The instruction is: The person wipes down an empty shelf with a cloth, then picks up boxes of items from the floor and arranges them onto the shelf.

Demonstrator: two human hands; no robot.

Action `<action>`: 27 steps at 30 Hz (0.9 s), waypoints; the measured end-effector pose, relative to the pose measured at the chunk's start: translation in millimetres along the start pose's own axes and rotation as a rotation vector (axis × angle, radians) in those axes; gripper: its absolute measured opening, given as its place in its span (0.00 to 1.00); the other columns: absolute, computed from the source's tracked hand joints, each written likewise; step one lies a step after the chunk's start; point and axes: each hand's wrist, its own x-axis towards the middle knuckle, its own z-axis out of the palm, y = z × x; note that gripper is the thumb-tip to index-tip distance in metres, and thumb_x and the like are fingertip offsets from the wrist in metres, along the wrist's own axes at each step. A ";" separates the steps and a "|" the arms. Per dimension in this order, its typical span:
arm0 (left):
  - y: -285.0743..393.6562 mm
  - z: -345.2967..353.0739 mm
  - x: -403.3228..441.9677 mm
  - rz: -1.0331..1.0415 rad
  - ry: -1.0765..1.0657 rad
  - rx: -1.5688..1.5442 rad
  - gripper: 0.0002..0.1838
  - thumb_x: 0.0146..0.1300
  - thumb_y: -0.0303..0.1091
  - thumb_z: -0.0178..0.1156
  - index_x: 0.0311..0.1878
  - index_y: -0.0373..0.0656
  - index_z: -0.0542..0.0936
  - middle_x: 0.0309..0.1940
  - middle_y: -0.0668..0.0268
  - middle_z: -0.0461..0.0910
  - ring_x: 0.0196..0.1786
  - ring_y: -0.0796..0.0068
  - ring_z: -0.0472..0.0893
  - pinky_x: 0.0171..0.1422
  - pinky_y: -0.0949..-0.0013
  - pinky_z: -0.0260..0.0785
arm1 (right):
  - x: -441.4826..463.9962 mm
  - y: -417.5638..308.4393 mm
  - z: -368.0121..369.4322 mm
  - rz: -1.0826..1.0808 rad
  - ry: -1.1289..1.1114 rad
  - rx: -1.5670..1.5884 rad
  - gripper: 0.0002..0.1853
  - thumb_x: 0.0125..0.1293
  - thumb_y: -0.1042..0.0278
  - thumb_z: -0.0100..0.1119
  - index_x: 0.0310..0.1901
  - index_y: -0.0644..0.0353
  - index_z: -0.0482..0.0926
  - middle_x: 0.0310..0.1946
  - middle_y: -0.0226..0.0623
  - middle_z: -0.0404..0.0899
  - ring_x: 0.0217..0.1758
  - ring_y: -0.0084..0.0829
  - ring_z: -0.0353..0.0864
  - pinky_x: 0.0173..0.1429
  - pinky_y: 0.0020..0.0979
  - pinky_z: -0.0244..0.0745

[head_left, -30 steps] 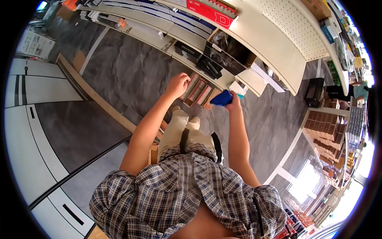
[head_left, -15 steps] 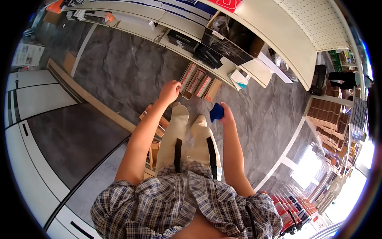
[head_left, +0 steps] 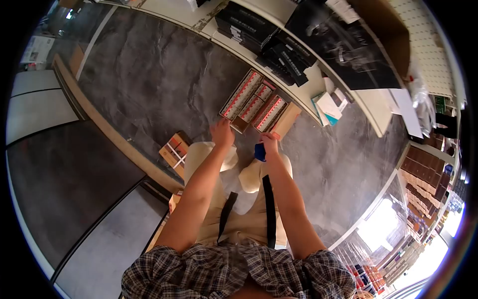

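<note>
1. Head view, hours read from its centre: the left tray (head_left: 241, 94), middle tray (head_left: 241, 124), right tray (head_left: 270, 114) and carton (head_left: 287, 121) sit side by side on the floor (head_left: 149, 65), toward 1 o'clock.
2. All four have long axes running from 7 to 1 o'clock, near ends toward the person and far ends toward the shelf (head_left: 312, 82). Red-and-white rows inside the trays follow that line; the middle tray shows brown at its near end.
3. The left hand (head_left: 222, 133), just off centre at 10 o'clock, reaches the left tray's near end, fingers pointing to about 11. Blur hides whether they are spread or pressed together; I cannot tell if they touch.
4. The right hand (head_left: 269, 143), near 3 o'clock, closes around a blue item (head_left: 259, 152), which pokes out on its left side. The item's long axis is mostly hidden. The fingertips lie by the near ends of the right tray and carton; contact is unclear.
5. On the shelf, black boxes (head_left: 244, 26) lie from 12 to 1 o'clock; a white box (head_left: 326, 108) with a teal edge tilts at 2.
6. A strapped box (head_left: 174, 151) lies at 9 o'clock, beside the trousers (head_left: 247, 234).
</note>
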 end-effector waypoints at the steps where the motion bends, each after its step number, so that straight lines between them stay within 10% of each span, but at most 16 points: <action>1: -1.2 16.7 8.7 -0.048 -0.049 0.063 0.21 0.54 0.30 0.57 0.53 0.46 0.71 0.52 0.61 0.72 0.58 0.58 0.69 0.61 0.45 0.57 | 18.9 7.6 12.1 0.002 -0.004 -0.006 0.09 0.56 0.73 0.48 0.35 0.61 0.78 0.28 0.33 0.77 0.29 0.25 0.76 0.32 0.27 0.72; 6: -23.3 101.9 76.6 -0.149 -0.010 0.056 0.24 0.57 0.33 0.57 0.58 0.45 0.69 0.58 0.59 0.68 0.64 0.57 0.64 0.68 0.40 0.48 | 101.3 45.9 72.5 -0.343 -0.032 -0.650 0.15 0.58 0.66 0.52 0.45 0.63 0.75 0.36 0.43 0.81 0.39 0.40 0.80 0.43 0.37 0.72; 17: -105.4 202.7 134.4 -0.196 -0.218 0.192 0.13 0.58 0.33 0.59 0.46 0.42 0.74 0.37 0.57 0.81 0.39 0.60 0.81 0.59 0.53 0.65 | 197.7 48.6 108.9 -0.165 -0.188 -0.848 0.18 0.59 0.65 0.54 0.50 0.63 0.73 0.43 0.45 0.79 0.46 0.43 0.78 0.49 0.39 0.73; 27: -140.1 174.2 108.9 -0.660 -0.567 0.096 0.12 0.60 0.28 0.56 0.48 0.41 0.76 0.43 0.53 0.78 0.47 0.57 0.79 0.49 0.56 0.73 | 200.9 71.0 130.3 -0.219 -0.089 -0.995 0.19 0.62 0.63 0.52 0.50 0.65 0.73 0.39 0.49 0.80 0.40 0.45 0.80 0.47 0.41 0.75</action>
